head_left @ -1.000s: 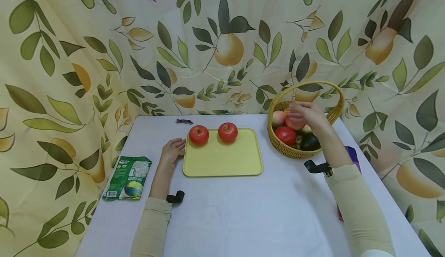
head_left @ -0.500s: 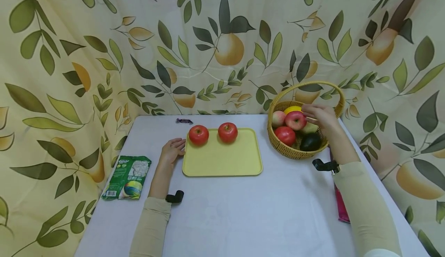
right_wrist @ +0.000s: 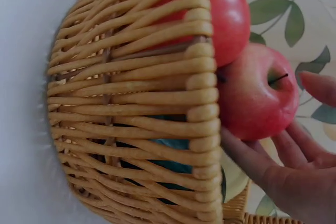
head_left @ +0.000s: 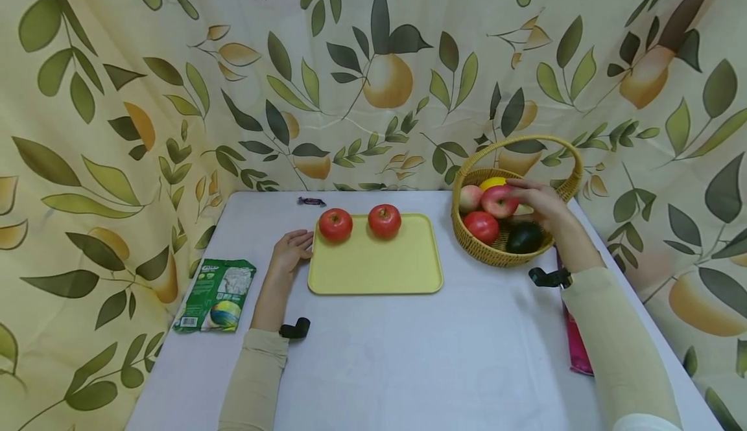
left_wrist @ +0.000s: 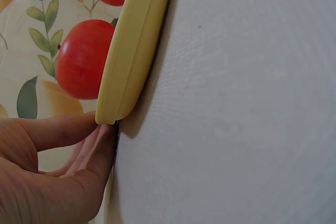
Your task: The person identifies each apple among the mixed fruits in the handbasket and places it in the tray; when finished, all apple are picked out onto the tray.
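Two round red fruits [head_left: 335, 225] sit near the far edge of a yellow tray [head_left: 376, 266]. My left hand [head_left: 291, 251] touches the tray's left edge, its thumb at the rim in the left wrist view. On the right stands a woven basket [head_left: 487, 254] of fruit. Over it, my right hand [head_left: 539, 204] is spread around a pinkish-red apple [right_wrist: 260, 93]. One finger is above the apple with a gap, and another digit reaches down along its side. Beside the apple lie another red fruit [head_left: 481, 227], a pale pink fruit [head_left: 470, 198], a yellow fruit [head_left: 493, 183] and a dark green one [head_left: 524, 237].
A green packet [head_left: 217, 296] lies at the left of the white-covered table [head_left: 397, 366]. Behind the tray is a small wrapped candy [head_left: 312, 201]. A pink-purple packet [head_left: 578, 350] is partly hidden under the right sleeve. The tall basket handle [head_left: 525, 139] arches over the fruit.
My right hand has drawn back to the right from over the apple, then edged slightly toward it again, fingers now at its right side. The left hand stays at the tray.
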Demonstrator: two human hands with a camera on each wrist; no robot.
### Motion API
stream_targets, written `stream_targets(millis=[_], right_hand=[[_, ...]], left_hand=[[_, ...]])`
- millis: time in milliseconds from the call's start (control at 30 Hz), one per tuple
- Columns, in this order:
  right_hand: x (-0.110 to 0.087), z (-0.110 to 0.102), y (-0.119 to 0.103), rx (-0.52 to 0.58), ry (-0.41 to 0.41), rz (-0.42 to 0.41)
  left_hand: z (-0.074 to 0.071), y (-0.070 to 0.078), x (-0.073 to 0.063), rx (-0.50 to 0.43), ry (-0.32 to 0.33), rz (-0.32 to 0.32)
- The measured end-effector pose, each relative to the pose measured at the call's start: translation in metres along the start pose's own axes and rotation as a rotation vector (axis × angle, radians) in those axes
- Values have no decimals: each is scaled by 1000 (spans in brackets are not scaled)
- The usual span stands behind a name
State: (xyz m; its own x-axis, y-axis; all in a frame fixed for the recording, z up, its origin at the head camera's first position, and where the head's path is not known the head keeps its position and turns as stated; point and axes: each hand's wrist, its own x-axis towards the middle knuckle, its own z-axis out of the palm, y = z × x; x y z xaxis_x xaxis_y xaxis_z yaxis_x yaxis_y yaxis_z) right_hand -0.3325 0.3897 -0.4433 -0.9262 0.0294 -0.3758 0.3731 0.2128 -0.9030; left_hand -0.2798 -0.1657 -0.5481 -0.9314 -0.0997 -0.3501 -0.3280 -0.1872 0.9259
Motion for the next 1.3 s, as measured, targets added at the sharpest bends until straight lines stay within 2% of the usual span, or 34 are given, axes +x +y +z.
stream_targets(millis=[67, 233, 367, 467, 833, 1033, 1300], right_hand=[[2, 1, 2, -25, -10, -16], [5, 3, 5, -88, 26, -59], [1, 4, 5, -155, 46, -91], [-3, 5, 3, -160, 51, -100], [-16, 1, 0, 48, 22, -66], [-29, 1, -6, 183, -34, -66], [-43, 6, -15, 212, -54, -77]], left_hand=[[0, 0, -1, 3, 2, 1], [1, 0, -1, 18, -8, 7], [0, -1, -1, 16, -11, 13], [0, -1, 0, 6, -8, 12], [1, 0, 0, -21, -15, 12], [0, 0, 1, -30, -16, 5], [-2, 0, 1, -29, -11, 3]])
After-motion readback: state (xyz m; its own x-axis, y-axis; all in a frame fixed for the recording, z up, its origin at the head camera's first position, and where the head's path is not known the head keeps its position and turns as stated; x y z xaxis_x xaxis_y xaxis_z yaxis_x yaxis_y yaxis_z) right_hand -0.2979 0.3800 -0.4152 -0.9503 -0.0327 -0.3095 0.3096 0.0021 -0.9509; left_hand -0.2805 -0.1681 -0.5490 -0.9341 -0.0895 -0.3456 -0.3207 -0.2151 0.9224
